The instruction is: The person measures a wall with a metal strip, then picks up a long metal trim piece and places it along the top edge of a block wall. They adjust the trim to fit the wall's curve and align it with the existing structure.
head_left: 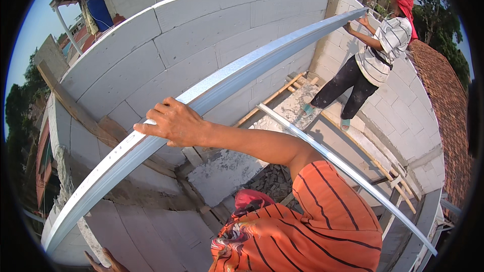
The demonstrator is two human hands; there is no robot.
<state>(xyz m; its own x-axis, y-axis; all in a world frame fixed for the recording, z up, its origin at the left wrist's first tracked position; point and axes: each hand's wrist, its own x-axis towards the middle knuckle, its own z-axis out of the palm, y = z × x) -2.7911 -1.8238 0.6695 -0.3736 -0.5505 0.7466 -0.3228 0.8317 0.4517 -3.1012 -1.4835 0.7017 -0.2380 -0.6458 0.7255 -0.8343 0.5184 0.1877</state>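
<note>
A long silvery metal channel [252, 60] slants from the lower left up to the far right. Closed over its upper edge, my right hand [174, 121] grips it left of centre, the arm reaching across from an orange striped sleeve. Low at the left, my left hand [108, 262] shows only in part, its fingers apart beside the block wall's edge and below the channel; the palm is cut off by the frame. At the far end, another person [383, 40] in a red head cloth holds the channel up with both hands.
Pale block walls [201, 30] enclose the space. A second, thinner metal bar [348, 171] slopes down to the right. The other person stands on a dusty plank platform [302, 98] with bamboo poles [272, 98]. Rubble [275, 186] lies below. Tiled roofing [443, 100] is outside at right.
</note>
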